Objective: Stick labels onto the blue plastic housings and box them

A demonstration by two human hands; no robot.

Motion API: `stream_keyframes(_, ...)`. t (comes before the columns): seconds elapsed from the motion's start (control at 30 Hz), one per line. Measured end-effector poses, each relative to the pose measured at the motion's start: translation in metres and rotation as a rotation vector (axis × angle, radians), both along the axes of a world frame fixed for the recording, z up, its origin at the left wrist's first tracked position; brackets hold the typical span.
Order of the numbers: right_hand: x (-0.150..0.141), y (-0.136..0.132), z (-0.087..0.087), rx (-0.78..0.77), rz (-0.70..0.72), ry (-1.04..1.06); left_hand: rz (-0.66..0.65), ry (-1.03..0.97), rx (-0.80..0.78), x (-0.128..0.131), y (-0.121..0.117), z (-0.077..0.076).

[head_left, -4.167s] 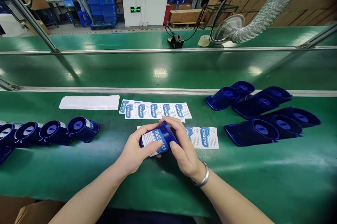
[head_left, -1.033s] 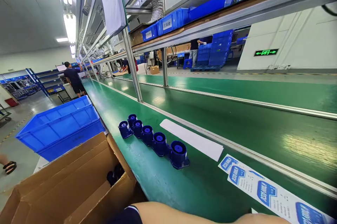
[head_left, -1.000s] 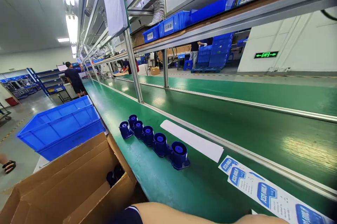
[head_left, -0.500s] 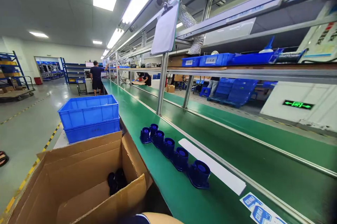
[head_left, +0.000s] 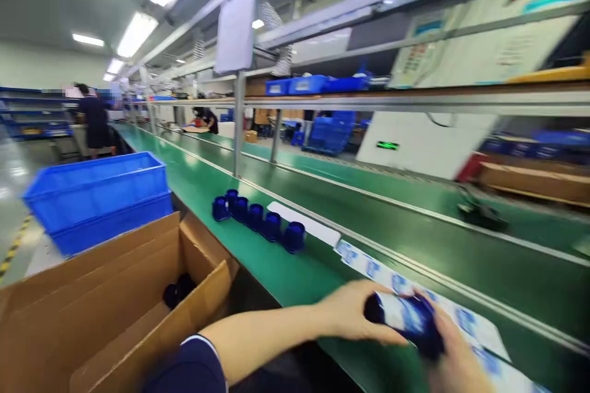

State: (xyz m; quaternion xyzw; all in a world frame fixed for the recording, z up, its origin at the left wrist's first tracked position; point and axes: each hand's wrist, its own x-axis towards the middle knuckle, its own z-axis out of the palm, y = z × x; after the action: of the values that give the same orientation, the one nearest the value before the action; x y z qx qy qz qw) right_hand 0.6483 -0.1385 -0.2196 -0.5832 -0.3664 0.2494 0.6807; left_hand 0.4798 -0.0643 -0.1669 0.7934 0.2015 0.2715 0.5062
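Low at the right, both hands are on a dark blue cylindrical plastic part [head_left: 423,322] with a white and blue label [head_left: 393,310] on its side. My left hand [head_left: 348,313] grips its left end between thumb and fingers. The other end is held by my right hand [head_left: 454,344], blurred and partly cut off by the lower edge. Several similar dark blue plastic cups with flanged bases [head_left: 271,227] stand in a line on the green belt [head_left: 258,264]. Behind the held part runs a strip of white and blue label sheets [head_left: 373,267].
An open cardboard box [head_left: 115,276] with dark items inside stands left of the belt. Stacked blue crates [head_left: 101,196] are beyond it. A metal post [head_left: 238,128] and shelf [head_left: 415,98] rise over the belt. Two other people are farther off.
My hands have come into view holding the labelled blue part. The view has swung right, showing more label sheets. The nearest blue cup has left the line on the belt.
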Motion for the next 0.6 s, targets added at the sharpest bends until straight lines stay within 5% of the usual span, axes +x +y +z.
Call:
stream_keyframes(0.03,-0.006,-0.002,0.000,-0.035,-0.026,0.100,0.099,0.037,0.192,-0.005,-0.003,0.003)
stream_keyframes(0.13,-0.020,0.008,0.010,-0.141,0.057,0.272,0.162,0.096,0.293,-0.021,0.003,0.013)
stream_keyframes(0.33,-0.011,0.012,0.021,-0.286,0.109,0.006,0.388,0.260,0.530,-0.044,0.062,0.010)
stream_keyframes(0.47,-0.020,-0.001,0.012,-0.353,0.279,-0.348,0.525,0.276,0.666,-0.041,0.096,-0.019)
stream_keyframes(0.6,-0.037,-0.010,-0.019,0.005,0.345,-1.003,0.691,0.228,0.767,-0.037,0.107,-0.042)
